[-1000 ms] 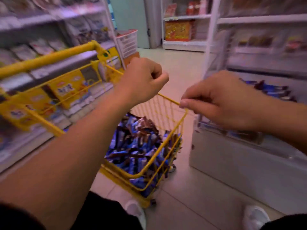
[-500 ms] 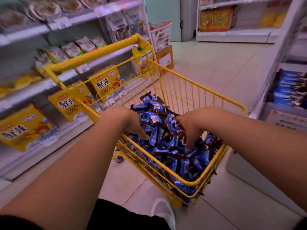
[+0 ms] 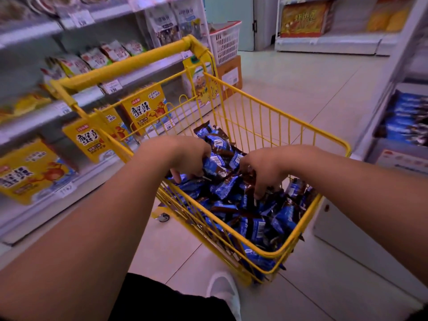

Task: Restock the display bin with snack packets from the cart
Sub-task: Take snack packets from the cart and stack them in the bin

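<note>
Shoe [image 3: 223, 290]: white, on the pale floor tiles at the bottom edge, just short of the cart.
Cart [image 3: 275, 252]: yellow wire, standing in the aisle, handle bar at the far left end, one caster showing under the left side.
Packets [image 3: 252, 224]: blue and brown, heaped loose in the cart basket (some with barcodes up).
Left hand [image 3: 185, 156]: down in the heap, fingers curled round a clutch of packets at the pile's top, gripping them.
Right hand [image 3: 264, 167]: beside the left, fingertips dug down among the packets, fingers bent; whether anything is actually pinched, cannot tell.
Boxes [image 3: 144, 107]: yellow, with crab pictures, lined up on the low left shelves behind the cart.
Bin [image 3: 393, 156]: at the right edge beyond the cart, more blue packets stacked inside, a printed label on its front.
Basket [image 3: 225, 42]: white plastic, sitting on a cardboard carton past the cart handle.
Far shelf [image 3: 324, 44]: white, carrying a big red and yellow box.
</note>
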The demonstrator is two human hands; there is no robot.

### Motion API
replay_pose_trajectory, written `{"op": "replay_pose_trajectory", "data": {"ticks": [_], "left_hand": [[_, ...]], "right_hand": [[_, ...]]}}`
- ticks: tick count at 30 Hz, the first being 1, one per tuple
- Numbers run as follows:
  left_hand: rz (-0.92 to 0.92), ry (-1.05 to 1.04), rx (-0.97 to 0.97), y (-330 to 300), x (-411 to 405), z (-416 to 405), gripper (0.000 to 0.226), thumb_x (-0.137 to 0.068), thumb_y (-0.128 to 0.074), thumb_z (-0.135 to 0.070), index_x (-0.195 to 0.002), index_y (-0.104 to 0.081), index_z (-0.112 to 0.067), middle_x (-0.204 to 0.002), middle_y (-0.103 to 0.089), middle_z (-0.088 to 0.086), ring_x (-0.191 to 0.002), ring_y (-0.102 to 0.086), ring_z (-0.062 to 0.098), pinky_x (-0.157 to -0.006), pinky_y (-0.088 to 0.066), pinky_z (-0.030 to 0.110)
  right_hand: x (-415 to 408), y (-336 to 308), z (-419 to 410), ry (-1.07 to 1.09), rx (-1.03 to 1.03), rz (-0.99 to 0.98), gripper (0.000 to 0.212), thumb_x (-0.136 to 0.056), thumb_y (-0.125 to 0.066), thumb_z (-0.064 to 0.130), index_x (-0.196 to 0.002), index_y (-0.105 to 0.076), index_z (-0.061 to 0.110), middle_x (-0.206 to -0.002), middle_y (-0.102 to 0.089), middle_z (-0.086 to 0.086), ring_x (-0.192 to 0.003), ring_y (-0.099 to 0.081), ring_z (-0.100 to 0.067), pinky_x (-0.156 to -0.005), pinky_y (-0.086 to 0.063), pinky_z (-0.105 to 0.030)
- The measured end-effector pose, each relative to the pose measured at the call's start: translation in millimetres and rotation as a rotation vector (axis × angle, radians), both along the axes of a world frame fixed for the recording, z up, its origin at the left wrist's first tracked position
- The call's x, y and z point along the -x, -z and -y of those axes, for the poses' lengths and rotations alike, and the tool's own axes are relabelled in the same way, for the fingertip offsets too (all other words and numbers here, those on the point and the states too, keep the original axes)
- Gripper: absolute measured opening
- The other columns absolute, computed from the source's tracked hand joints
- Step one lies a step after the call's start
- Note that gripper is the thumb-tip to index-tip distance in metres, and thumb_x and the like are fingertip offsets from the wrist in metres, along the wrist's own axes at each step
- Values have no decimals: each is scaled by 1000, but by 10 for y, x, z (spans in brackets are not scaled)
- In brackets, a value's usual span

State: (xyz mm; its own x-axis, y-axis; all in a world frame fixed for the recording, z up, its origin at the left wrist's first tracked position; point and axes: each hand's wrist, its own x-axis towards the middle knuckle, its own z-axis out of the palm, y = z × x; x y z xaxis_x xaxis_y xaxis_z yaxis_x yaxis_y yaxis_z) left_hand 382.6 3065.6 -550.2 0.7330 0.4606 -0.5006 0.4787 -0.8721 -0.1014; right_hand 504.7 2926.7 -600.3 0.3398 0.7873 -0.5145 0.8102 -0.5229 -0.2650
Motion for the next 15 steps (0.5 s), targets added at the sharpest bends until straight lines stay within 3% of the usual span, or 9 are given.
{"op": "replay_pose_trajectory", "data": {"ticks": [4, 7, 10, 12, 15], "left_hand": [[-148, 22, -80, 44, -15, 106, 36, -98, -61, -31, -127, -54, -11, -109, -60, 8, -76, -63, 21, -79, -61, 40], [-199, 30, -86, 106, -35, 199, 55, -98, -58, -42, -145, -42, -19, -124, -59, 6, -66, -52, 15, -66, -55, 32], [-202, 89, -150, 118, -61, 256, 65, -96, -54, -54, -150, -34, -25, -121, -57, 2, -61, -47, 8, -48, -42, 21], [-220, 99, -169, 122, -74, 256, 62, -97, -56, -48, -151, -35, -24, -124, -59, 4, -61, -51, 9, -45, -43, 20], [-287, 94, -194, 111, -69, 236, 61, -95, -64, -38, -148, -38, -23, -138, -51, 8, -65, -49, 12, -48, -46, 21]], "right_hand": [[37, -1, 56, -48, 36, -3, 72, -78, -85, 25, -140, -47, 22, -132, -51, -6, -107, -65, -32, -87, -60, -42], [45, -118, 94, -128, 18, 64, 53, -81, -83, 31, -126, -57, 21, -123, -57, -4, -107, -65, -29, -92, -57, -46], [8, -272, 142, -132, -52, 70, 25, -84, -80, 25, -95, -58, 28, -107, -60, 1, -101, -65, -28, -88, -58, -47], [-39, -349, 202, -117, -105, 50, 23, -85, -79, 21, -83, -59, 32, -97, -64, 1, -94, -66, -26, -85, -59, -45], [-133, -388, 344, -4, -234, -98, 13, -88, -76, 14, -85, -67, 23, -91, -71, -5, -86, -68, -23, -72, -61, -37]]}}
